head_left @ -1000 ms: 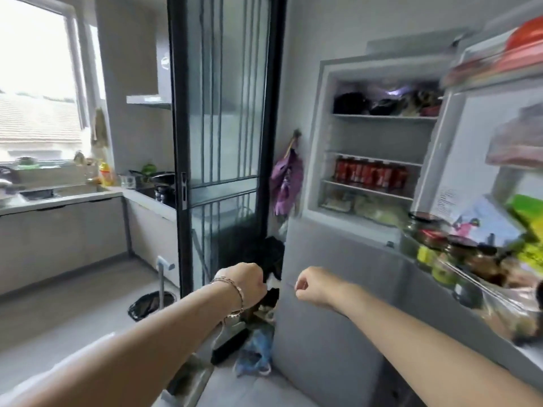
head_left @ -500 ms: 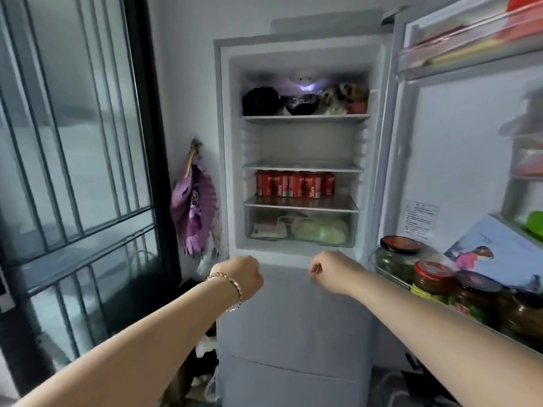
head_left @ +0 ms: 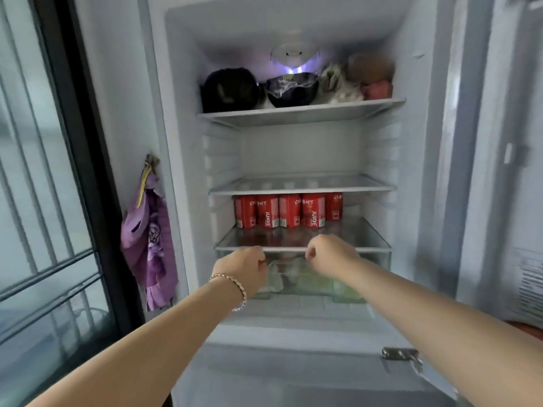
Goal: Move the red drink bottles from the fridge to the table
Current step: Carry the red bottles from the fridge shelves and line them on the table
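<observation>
Fridge [head_left: 299,148] is open, its door [head_left: 514,171] swung out to the right, and the interior light [head_left: 293,69] is on.

Red drink bottles [head_left: 289,211]: five of them upright in one row on the lower glass shelf [head_left: 361,233]. They stand side by side, left of centre and toward the back. Labels are partly readable, with "JUICE" printed sideways. The next glass shelf [head_left: 302,185] sits just above their tops. Neither hand is on them.

Left hand [head_left: 241,270]: fingers curled into a loose fist, holding nothing. There's a bracelet [head_left: 235,284] on the wrist. The hand is in front of the crisper drawer [head_left: 379,259], just below the front edge of the bottle shelf.

Right hand [head_left: 329,255]: also clenched, holding nothing. Its knuckles are level with the front edge of that same shelf. I can't tell whether it touches the edge. The hands are close together but apart, and both forearms stretch in toward the fridge.

Top shelf [head_left: 302,113]: a black bag [head_left: 229,89], then a dark bowl [head_left: 292,89] that looks film-covered. Further right are pale wrapped items, too blurred to name.

The crisper holds something green [head_left: 311,279], seen through its clear front.

A purple cloth [head_left: 150,239] hangs on the wall left of the fridge. Beyond it is a black-framed glass door [head_left: 44,171]. A metal hinge [head_left: 399,353] sits at the fridge's lower right.
</observation>
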